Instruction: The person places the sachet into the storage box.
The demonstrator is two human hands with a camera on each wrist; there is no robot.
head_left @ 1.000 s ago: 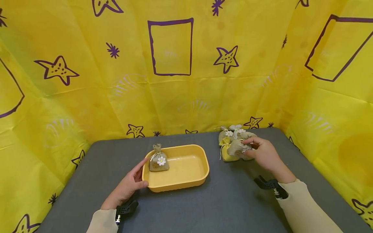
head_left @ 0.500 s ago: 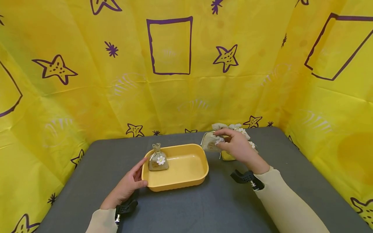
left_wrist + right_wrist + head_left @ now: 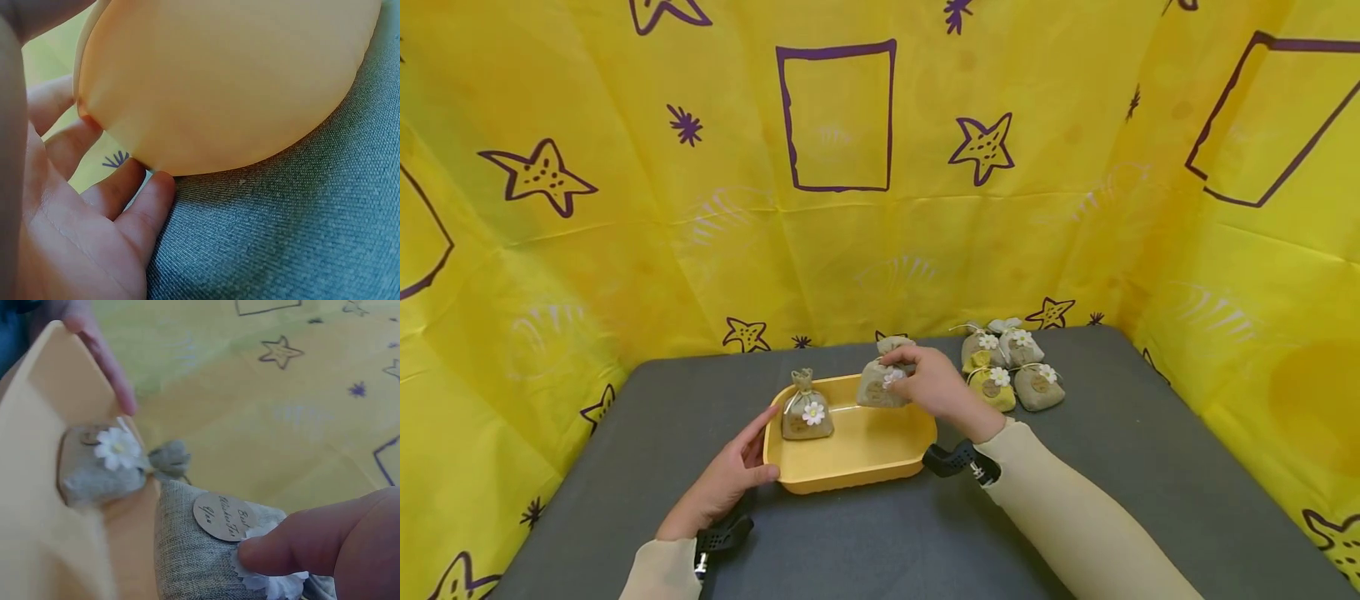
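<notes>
In the head view my right hand (image 3: pixel 928 385) pinches a beige linen sachet (image 3: pixel 876 388) over the back right part of a yellow plastic tray (image 3: pixel 850 482). The right wrist view shows my thumb (image 3: pixel 294 540) pressing on the white flower of that sachet, beside a round tag reading "Best Wishes For You". A second linen sachet (image 3: pixel 807 418), with a tied neck and white daisy, stands upright at the tray's left end. My left hand (image 3: pixel 724 482) holds that end, thumb at the front corner, fingers along the side; fingertips touch the outer wall in the left wrist view.
Several more sachets sit in a group at the back right of the grey table (image 3: pixel 865 550), one yellow (image 3: pixel 992 393) and one beige (image 3: pixel 1039 390) in front. A yellow cloth (image 3: pixel 842 267) with purple starfish drawings hangs behind and at the sides.
My right hand has lifted the linen sachet from the group at the right and carried it left, over the tray. The left hand and the tray have stayed in place.
</notes>
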